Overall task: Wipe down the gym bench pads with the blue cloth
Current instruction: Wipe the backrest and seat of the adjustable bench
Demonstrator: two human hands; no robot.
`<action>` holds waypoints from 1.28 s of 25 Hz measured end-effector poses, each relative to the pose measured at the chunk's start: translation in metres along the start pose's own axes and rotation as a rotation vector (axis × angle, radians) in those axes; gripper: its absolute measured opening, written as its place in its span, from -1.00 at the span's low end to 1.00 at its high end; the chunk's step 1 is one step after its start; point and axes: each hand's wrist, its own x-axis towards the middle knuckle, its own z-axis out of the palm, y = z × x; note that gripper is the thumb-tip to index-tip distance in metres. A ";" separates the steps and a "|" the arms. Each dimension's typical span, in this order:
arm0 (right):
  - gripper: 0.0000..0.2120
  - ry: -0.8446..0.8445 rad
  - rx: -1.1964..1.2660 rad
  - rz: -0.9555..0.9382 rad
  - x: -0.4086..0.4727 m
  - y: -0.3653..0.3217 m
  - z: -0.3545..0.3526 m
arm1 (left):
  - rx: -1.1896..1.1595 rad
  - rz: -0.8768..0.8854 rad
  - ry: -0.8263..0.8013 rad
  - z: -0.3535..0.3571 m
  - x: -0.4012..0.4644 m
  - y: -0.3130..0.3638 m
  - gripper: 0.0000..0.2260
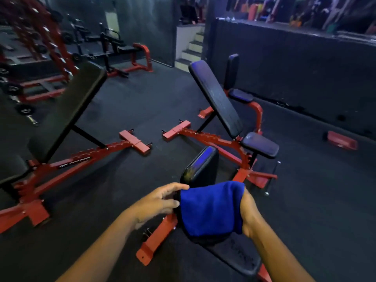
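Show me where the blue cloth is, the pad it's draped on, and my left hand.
blue cloth (209, 208), head view, middle of the draped face.
pad (200, 167), head view, bare upright part above the cloth.
left hand (160, 202), head view, back of the hand.

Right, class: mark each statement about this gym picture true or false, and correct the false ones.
1. The blue cloth lies over the nearest pad. True.
2. The right hand holds the cloth's right side. True.
3. The bench frames are yellow. False: the frames are red.
4. The left hand holds a spray bottle. False: its fingers rest at the cloth's left edge.
5. The middle bench's backrest lies flat. False: it is inclined.
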 end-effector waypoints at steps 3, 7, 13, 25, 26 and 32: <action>-0.45 0.047 0.120 -0.106 0.034 0.007 -0.011 | 0.120 0.011 0.135 -0.016 0.042 -0.018 -0.67; -0.55 0.364 0.114 -0.279 0.078 0.012 0.004 | 0.432 0.020 0.166 -0.059 0.082 -0.054 -0.61; -0.37 0.467 -0.255 -0.873 0.121 0.031 0.083 | 0.858 -0.042 0.096 -0.136 0.116 -0.084 -0.46; -0.69 0.251 -0.891 -0.899 0.126 0.076 0.126 | 0.926 0.184 -0.252 -0.137 0.275 -0.103 -0.43; -0.68 0.254 -0.933 -0.876 0.122 0.074 0.129 | 0.926 0.203 -0.283 -0.139 0.285 -0.105 -0.43; -0.47 0.364 -1.148 -0.863 0.109 0.073 0.157 | 0.927 0.296 -0.426 -0.146 0.340 -0.111 -0.44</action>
